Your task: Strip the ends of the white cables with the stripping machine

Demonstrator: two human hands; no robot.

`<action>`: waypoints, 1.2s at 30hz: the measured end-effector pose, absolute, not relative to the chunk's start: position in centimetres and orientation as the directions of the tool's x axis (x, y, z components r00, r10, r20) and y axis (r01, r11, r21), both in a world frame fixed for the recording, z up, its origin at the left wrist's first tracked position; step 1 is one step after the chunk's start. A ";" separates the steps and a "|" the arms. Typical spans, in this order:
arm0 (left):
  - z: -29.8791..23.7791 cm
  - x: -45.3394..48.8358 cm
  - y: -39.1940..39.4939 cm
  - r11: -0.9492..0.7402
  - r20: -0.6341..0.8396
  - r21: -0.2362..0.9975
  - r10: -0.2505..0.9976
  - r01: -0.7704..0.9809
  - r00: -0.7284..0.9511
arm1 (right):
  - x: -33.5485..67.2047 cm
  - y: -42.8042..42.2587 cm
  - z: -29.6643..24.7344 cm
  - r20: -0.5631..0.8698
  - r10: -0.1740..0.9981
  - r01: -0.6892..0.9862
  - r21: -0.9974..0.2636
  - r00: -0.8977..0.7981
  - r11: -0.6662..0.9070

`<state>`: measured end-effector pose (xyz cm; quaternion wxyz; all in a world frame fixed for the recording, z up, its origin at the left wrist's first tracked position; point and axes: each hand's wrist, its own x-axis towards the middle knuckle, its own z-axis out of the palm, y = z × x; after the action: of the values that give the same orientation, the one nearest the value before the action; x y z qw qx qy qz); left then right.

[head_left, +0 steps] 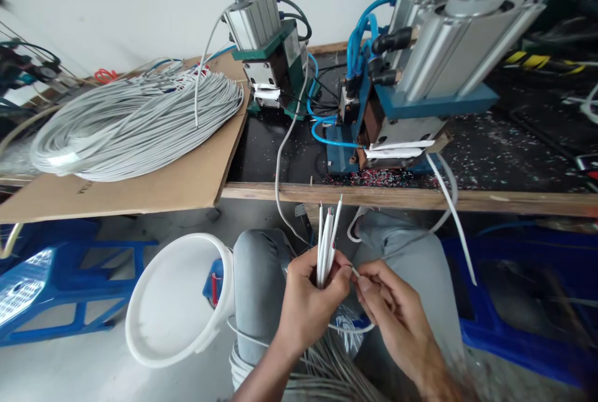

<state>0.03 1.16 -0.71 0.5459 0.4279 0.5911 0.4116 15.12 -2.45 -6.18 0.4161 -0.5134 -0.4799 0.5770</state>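
Observation:
My left hand (pixel 313 293) is closed around several white cable ends (pixel 328 237) that point upward, with small coloured wire tips showing at their tops. Close beside it, my right hand (pixel 397 311) pinches the end of a thin cable (pixel 354 272) between thumb and fingers. The thumbs of both hands nearly meet at that cable's tip, and what lies between them is too small to make out fully. Below, a bundle of grey cables (pixel 334 368) lies across my lap, partly hidden by my forearms.
A big coil of grey cable (pixel 154 121) rests on cardboard (pixel 196 193) at left. Two pneumatic machines, a green one (pixel 266 53) and a blue one (pixel 411 103), stand on the black bench. A white bucket (pixel 135 333) sits beside my knee; blue stools (pixel 70 290) flank me.

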 end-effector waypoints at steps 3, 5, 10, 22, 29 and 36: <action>-0.7 0.2 1.1 0.280 -0.280 0.957 0.960 0.083 -0.005 | 15.2 -2.1 -5.4 -0.126 0.977 0.104 -0.989 -0.172 -0.109; -0.8 0.3 0.9 0.260 -0.263 0.959 0.965 0.113 0.012 | 15.5 -1.8 -5.0 -0.055 0.981 0.172 -0.985 -0.184 -0.023; -0.6 -0.7 1.1 0.228 -0.262 0.947 0.956 0.226 0.131 | 17.3 -1.3 -5.1 0.055 0.963 0.347 -0.926 -0.265 0.148; -1.2 -0.5 0.7 0.331 -0.343 0.938 0.930 0.105 0.133 | 13.9 -2.4 -5.6 0.116 0.980 0.245 -0.967 0.159 0.075; -1.0 0.8 0.1 0.416 -0.416 0.909 0.909 -0.014 -0.004 | 12.8 -2.9 -6.0 0.125 0.950 0.207 -0.976 0.287 0.066; -2.7 2.3 -1.1 0.404 -0.413 0.910 0.902 -0.094 -0.122 | 11.8 -3.5 -7.2 0.170 0.923 0.275 -0.959 0.344 0.074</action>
<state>2.27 -1.09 -2.66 0.5740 0.3312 0.6104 0.4339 11.81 -3.55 -7.23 0.5455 -0.6120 -0.4894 0.2972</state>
